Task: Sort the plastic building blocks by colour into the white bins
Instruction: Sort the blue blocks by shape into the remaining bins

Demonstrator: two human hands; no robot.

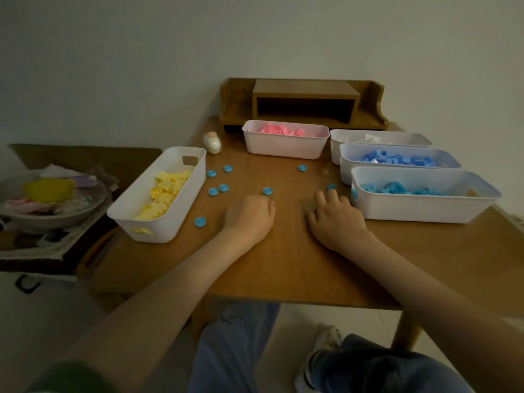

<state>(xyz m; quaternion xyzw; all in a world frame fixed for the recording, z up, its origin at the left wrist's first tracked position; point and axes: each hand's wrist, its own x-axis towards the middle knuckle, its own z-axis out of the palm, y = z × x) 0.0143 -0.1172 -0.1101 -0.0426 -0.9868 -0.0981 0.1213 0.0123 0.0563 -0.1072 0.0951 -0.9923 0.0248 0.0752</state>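
Observation:
Several round light-blue blocks lie loose on the wooden table (pixel 283 251), among them one (pixel 267 191) just beyond my left hand (pixel 251 215) and one (pixel 331 186) at the fingertips of my right hand (pixel 334 215). My left hand rests palm down with its fingers curled under, and nothing shows in it. My right hand lies flat with its fingers spread. White bins hold yellow blocks (pixel 124 207), pink blocks (pixel 283 150), white blocks (pixel 336 137), darker blue blocks (pixel 347 157) and light-blue blocks (pixel 419 208).
A wooden desk shelf (pixel 303 95) stands against the wall behind the bins. A small egg-shaped figure (pixel 212 143) sits between the yellow and pink bins. Left of the table, a bowl of clutter (pixel 51 211) rests on a low stand. My legs show below the table's front edge.

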